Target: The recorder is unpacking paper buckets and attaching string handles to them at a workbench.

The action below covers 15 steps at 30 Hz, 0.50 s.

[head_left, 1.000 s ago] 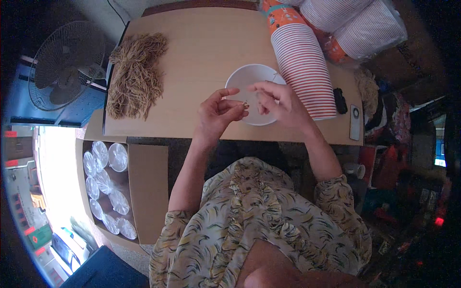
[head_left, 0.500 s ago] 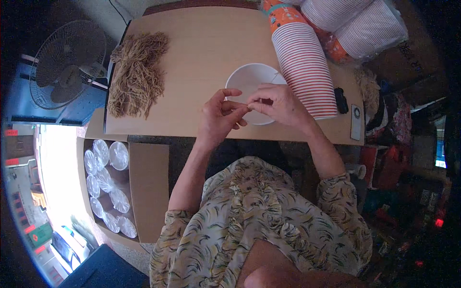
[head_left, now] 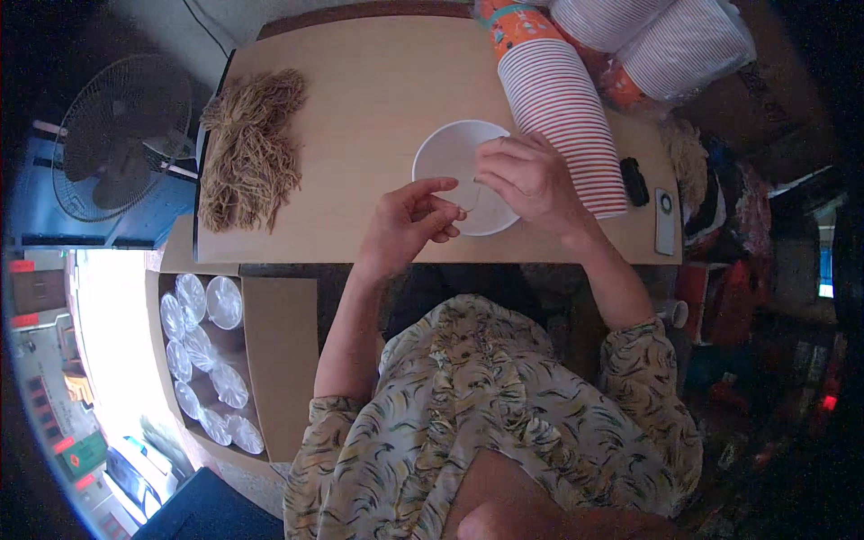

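Note:
A thin pale strand runs between my two hands over the near part of a white round tub. My left hand pinches one end between thumb and fingertips at the tub's near left edge. My right hand is closed too, its fingertips gripping the strand a little higher, over the tub's right side. The right hand and wrist hide part of the tub. What exactly the strand is made of is too small to tell.
A bundle of brown fibrous strands lies on the table's left. Stacked paper tubs lie at the right, beside a black object and a phone-like device. A fan and an open carton of plastic-wrapped items stand left.
My hands, close together before, have moved apart; the right has risen slightly, and the strand between them now shows. The whole view has shifted a little.

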Motion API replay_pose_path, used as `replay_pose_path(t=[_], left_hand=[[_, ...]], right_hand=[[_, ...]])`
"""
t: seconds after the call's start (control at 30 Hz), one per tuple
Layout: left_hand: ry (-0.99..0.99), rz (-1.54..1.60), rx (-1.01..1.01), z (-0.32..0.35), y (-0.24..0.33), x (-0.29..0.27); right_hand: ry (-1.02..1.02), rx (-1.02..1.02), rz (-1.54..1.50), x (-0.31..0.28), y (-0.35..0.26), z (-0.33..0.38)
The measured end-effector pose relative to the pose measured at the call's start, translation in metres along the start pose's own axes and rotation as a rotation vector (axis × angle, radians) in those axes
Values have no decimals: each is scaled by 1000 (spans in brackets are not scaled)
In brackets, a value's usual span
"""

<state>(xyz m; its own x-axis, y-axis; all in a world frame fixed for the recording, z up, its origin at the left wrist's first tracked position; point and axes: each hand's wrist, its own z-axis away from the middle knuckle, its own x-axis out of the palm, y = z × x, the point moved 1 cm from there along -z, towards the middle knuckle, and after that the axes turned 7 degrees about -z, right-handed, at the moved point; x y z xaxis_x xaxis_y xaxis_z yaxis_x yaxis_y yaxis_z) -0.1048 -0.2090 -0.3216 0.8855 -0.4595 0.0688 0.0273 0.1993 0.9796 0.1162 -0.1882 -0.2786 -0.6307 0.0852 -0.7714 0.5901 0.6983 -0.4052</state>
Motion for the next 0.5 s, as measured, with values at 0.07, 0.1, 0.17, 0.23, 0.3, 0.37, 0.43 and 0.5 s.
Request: replay_pose_path(t=[0.07,0.1,0.17,0.23,0.3,0.37,0.43,0.5], left_hand=[[-25,18,-17,-2,3,-2],[-31,12,-14,-2,3,-4],[5,35,9,-3,-3,-10],[27,59,-13,-3,-4,-14],[45,84,-37,-3,-5,-16],[42,138,-49,-4,-6,-16],[25,164,-50,-4,-4,-14],[16,193,-52,-5,-5,-14]], right_hand=[[37,21,47,-3,3,0],[84,78,-7,-5,10,-1],[183,125,-154,-12,20,-1],[143,268,-203,-16,20,7],[105,414,-252,-13,16,16],[-1,410,-469,0,9,24],[-18,413,-453,10,-2,21],[136,271,-476,29,-4,19]])
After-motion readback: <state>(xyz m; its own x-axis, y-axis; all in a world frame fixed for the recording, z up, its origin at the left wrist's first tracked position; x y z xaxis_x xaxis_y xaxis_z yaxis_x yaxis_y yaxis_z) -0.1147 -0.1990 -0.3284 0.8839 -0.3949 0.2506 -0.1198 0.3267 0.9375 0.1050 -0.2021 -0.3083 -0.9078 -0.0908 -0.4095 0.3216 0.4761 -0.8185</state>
